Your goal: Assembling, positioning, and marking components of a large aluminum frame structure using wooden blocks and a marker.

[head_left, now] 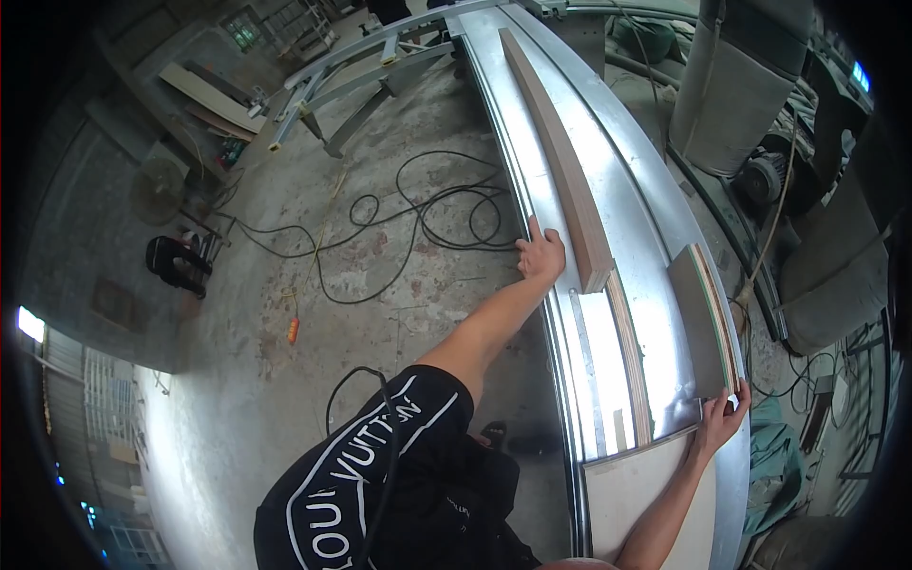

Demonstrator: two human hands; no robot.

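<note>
My left hand [541,253] rests at the left edge of the long shiny metal table [608,180], its fingers apart. Close beside it lies a long brown strip of stacked boards [560,161], which runs away toward the far end. My right hand [719,422] grips the near end of a short stack of panels [708,318] with layered edges, one of them green, at the table's right side. Its fingertips are on the end corner. Between the two stacks lies a thin strip with a layered edge [629,356]. A pale flat board [651,484] lies under my right forearm.
A metal frame [351,85] extends left from the table's far end. Black cable [418,223] coils over the concrete floor, near an orange plug [293,330]. Large grey dust bags [741,85] and a green cloth [774,465] stand or lie to the right.
</note>
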